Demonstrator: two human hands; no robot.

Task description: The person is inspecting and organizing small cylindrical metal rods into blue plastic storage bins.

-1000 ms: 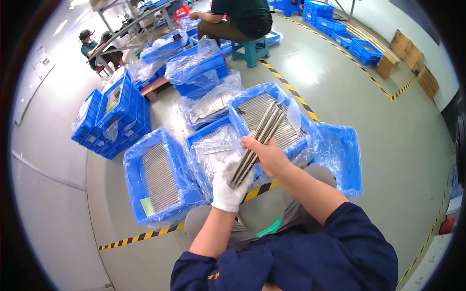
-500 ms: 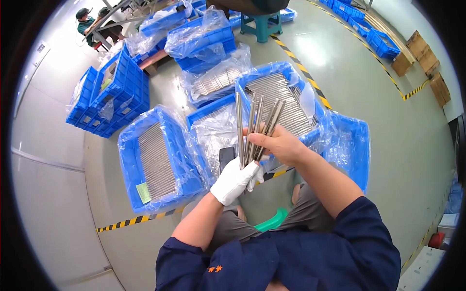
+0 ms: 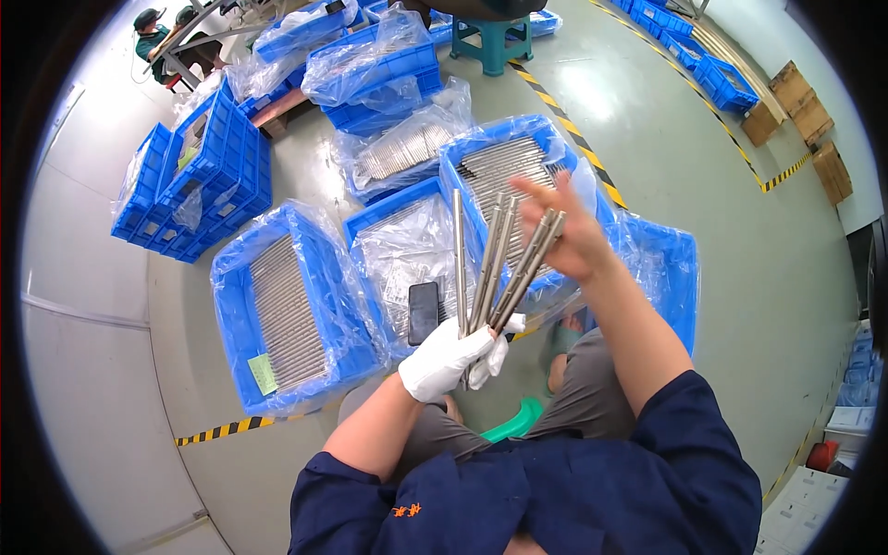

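My left hand [image 3: 450, 356], in a white glove, is closed around the lower ends of several slim metal rods [image 3: 497, 264]. Their tops fan out upward, one rod standing apart on the left. Just right of the bundle is my bare right hand [image 3: 566, 227], its fingers spread and slightly blurred, with nothing visible in it. Behind that hand lies a blue crate [image 3: 450, 176] lined with plastic and filled with rows of similar rods. A dark phone [image 3: 424, 313] rests on the plastic sheet in the middle crate [image 3: 355, 224], left of my gloved hand.
Another lined crate [image 3: 231, 340] of rods, with a green paper slip [image 3: 263, 374], stands at left. A crate [image 3: 684, 287] with crumpled plastic is at right. Stacked blue crates [image 3: 217, 199] stand farther left. A green stool [image 3: 493, 44] is at the back; two people sit far left.
My right hand has let go of the rods and moved up and right, its fingers opening. The left hand keeps the bundle, which now fans wider. The view has shifted slightly.
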